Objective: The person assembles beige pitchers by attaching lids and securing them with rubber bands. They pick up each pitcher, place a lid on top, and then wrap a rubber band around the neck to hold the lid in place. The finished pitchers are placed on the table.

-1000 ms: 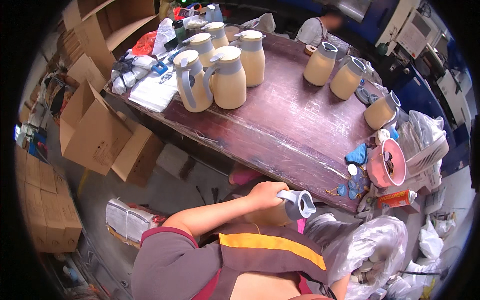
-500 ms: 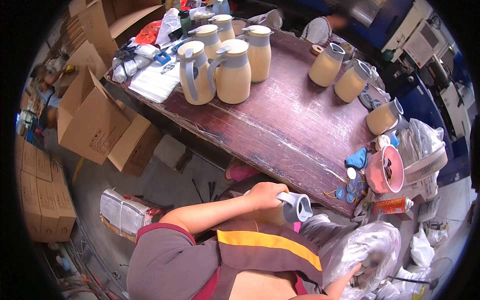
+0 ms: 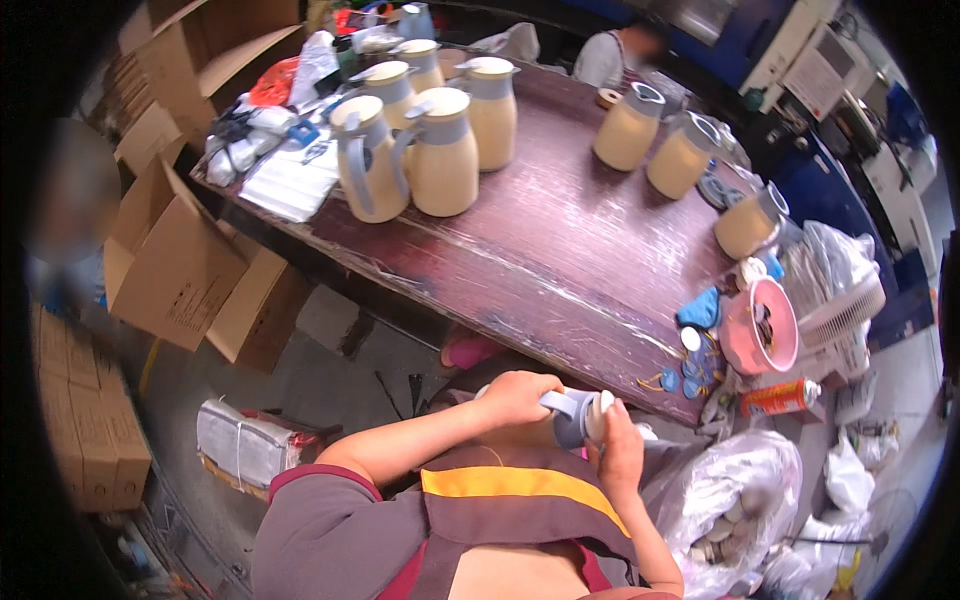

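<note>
A thermos jug (image 3: 569, 424) lies on its side across my lap, its grey collar and spout turned to the right. My left hand (image 3: 520, 397) grips it near the grey handle, fingers closed; most of the cream body is hidden under my forearm. At the jug's mouth my right hand (image 3: 621, 449) is closed around a pale round lid or stopper (image 3: 598, 408), held against the opening. Whether it is seated in the mouth cannot be made out. To the right of my right forearm sits a clear plastic bag (image 3: 770, 470) with several round pale pieces inside.
The dark red table (image 3: 560, 260) bears several lidded jugs (image 3: 445, 165) at left and open jugs (image 3: 628, 130) at right. A pink bowl (image 3: 728, 340), blue tags (image 3: 690, 375) and a red spray can (image 3: 780, 397) are near its right corner. Cardboard boxes (image 3: 180, 270) stand left. Another person (image 3: 602, 62) is beyond the table.
My right hand has come up out of the plastic bag to the jug's mouth with a pale round lid or stopper. My left hand stays on the jug. The view has shifted slightly.
</note>
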Demonstrator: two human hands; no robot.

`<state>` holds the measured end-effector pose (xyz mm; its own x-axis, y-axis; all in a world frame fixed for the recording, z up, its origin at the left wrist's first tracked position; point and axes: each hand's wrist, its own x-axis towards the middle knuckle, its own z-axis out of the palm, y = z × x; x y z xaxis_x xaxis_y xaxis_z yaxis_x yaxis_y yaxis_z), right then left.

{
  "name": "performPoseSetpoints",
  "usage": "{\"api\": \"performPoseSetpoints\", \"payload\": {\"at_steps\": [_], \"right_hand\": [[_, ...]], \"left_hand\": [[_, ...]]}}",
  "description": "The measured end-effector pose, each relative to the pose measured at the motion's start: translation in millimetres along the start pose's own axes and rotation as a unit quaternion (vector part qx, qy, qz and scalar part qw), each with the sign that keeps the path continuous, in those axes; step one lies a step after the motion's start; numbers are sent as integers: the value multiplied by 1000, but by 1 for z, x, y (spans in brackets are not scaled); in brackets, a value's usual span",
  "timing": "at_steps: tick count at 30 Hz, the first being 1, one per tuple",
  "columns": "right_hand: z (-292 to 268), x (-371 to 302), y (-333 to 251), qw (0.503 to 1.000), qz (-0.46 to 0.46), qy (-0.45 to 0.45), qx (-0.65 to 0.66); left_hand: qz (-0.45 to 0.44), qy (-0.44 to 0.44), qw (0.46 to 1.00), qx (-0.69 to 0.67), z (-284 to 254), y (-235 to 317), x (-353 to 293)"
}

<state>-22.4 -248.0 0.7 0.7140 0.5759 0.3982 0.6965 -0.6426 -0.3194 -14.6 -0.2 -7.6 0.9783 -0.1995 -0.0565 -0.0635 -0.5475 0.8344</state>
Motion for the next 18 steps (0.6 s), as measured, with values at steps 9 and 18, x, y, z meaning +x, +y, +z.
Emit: {"api": "performPoseSetpoints", "payload": {"at_steps": [9,18], "right_hand": [[-20,41,-18,989,57,-82,110],[-9,50,-25,995,36,-78,43]], "left_hand": [[13,-19,1000,-8,-11,-2,-15],[35,-10,999,-20,-6,-9,-10]]}}
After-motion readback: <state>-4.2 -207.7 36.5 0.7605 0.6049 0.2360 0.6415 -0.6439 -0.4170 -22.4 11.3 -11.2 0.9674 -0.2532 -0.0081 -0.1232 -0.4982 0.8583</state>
